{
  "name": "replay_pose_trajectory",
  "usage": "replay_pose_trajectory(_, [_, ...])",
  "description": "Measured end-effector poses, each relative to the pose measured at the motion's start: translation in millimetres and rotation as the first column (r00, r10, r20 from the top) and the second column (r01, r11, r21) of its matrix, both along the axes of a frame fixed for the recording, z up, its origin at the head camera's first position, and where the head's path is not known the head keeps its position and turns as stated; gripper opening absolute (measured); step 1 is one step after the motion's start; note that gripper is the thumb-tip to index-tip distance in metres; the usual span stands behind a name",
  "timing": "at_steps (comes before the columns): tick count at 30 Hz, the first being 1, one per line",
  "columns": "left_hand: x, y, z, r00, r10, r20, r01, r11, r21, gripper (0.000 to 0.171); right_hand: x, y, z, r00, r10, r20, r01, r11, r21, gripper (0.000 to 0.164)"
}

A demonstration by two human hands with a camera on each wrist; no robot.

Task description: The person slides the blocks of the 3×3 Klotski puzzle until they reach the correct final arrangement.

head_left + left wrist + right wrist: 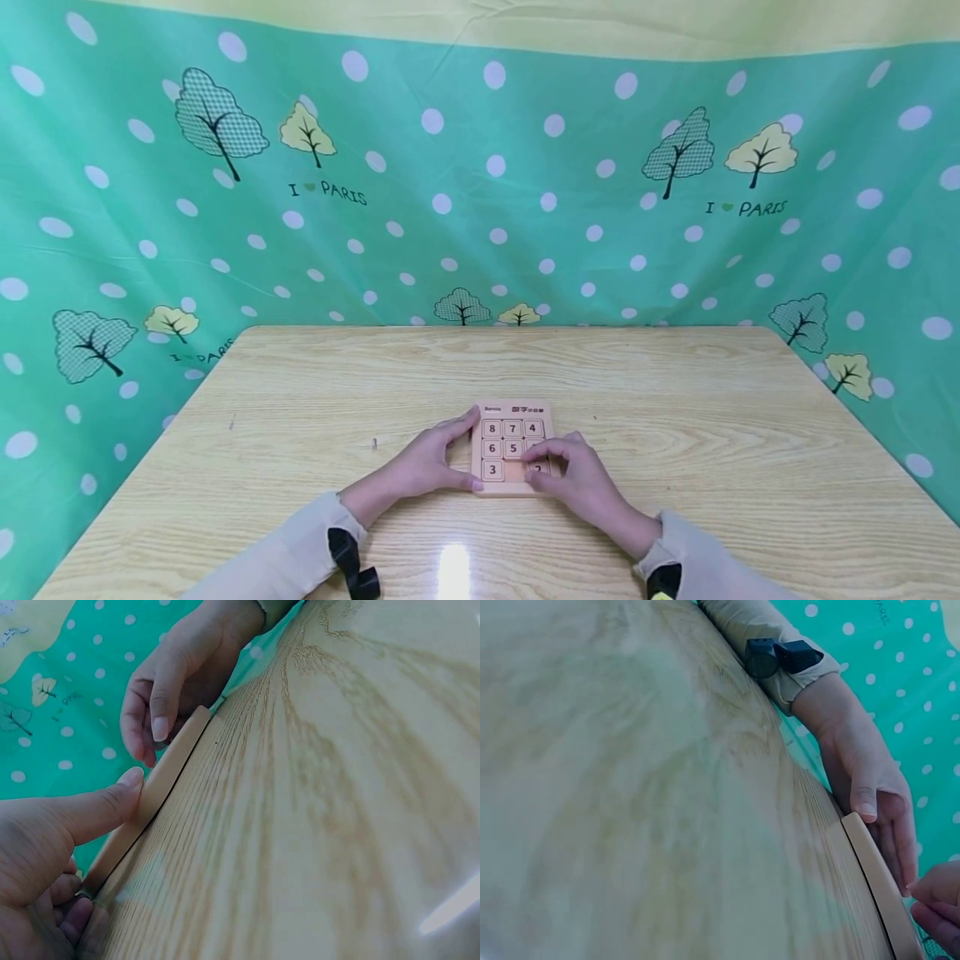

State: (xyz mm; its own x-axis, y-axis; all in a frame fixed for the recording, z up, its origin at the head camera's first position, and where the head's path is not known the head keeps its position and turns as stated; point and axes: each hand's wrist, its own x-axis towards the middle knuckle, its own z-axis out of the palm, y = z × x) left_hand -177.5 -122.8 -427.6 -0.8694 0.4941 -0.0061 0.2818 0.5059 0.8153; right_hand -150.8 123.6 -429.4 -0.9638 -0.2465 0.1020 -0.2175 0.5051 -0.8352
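Note:
A pale wooden number sliding puzzle (512,491) lies flat on the table. Its top row reads 8, 7, 4; below come 6 and 5, with the tile to their right mostly covered by fingers. In the bottom row, tile 3 (492,470) and a partly covered tile 2 flank a bare slot. My left hand (427,460) holds the frame's left side, thumb at the lower corner and fingers towards the upper one. Over the right side is my right hand (588,483), its index fingertip at the edge of tile 5 (513,448) and thumb by tile 2.
The wood-grain table (300,400) extends around the puzzle on all sides. Behind it hangs a green dotted curtain (525,267) printed with trees. Black straps (347,554) circle both sleeved wrists. Light glares off the tabletop near the front.

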Motion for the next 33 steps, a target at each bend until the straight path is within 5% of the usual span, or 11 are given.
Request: replay_pose_trajectory(33, [-1.4, -2, -2.3, 0.998, -0.032, -0.045, 0.032, 0.999, 0.013, 0.101, -4.3, -43, 4.0, 0.982, 0.137, -0.132, -0.131, 0.99, 0.057, 0.025])
